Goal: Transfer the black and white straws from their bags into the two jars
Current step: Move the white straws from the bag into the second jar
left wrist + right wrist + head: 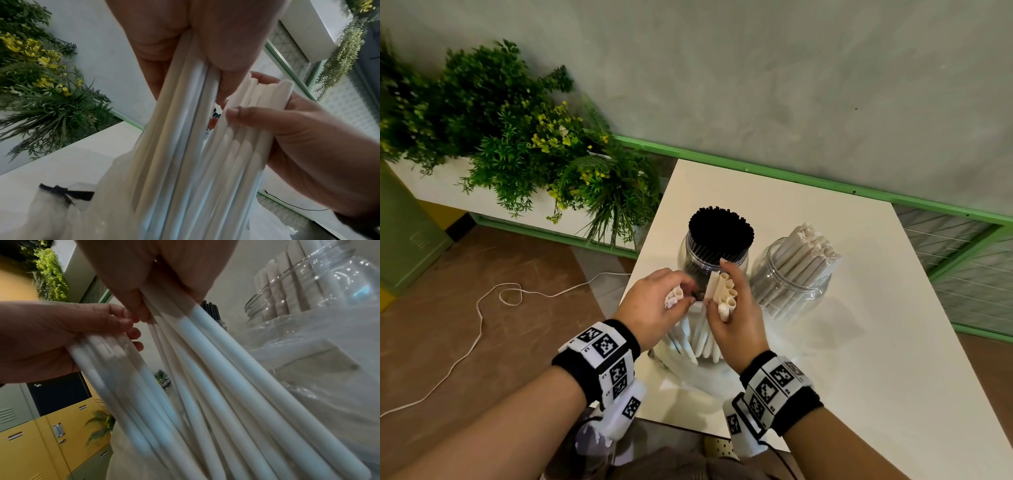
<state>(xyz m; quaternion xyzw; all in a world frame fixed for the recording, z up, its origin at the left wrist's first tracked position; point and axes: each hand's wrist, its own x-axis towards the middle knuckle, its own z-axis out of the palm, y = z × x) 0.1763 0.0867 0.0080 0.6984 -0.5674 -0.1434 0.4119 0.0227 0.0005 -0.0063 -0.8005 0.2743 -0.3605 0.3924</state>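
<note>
On the white table (825, 342) stand two clear jars: the left jar (688, 253) is packed with black straws (720, 228), and the right jar (791, 277), just beside it, holds a leaning sheaf of white straws (808, 253) with room left, by my judgement. In front of the jars, a clear plastic bag (115, 203) stands slumped on the table with the remaining white straws (698, 337) rising out of it; a second bag, knotted with a black tie (65, 193), lies beside it. These straws look light, stiff along their length yet easily crushed, and smooth enough to slide past one another, so a bundle is best taken near the upper ends with a full, moderate squeeze rather than a hard pinch, and the film kept out of the hold. The left hand (654, 308) has its grip curled closed round a small cluster of white straw tops. The right hand (736, 315) has its grip wrapped round a larger bunch (726, 294), thumb on one side and fingers (265, 79) on the other, the open ends showing above. Both bundles fan apart downward into the bag, so stray straws may slip free on lifting.
</note>
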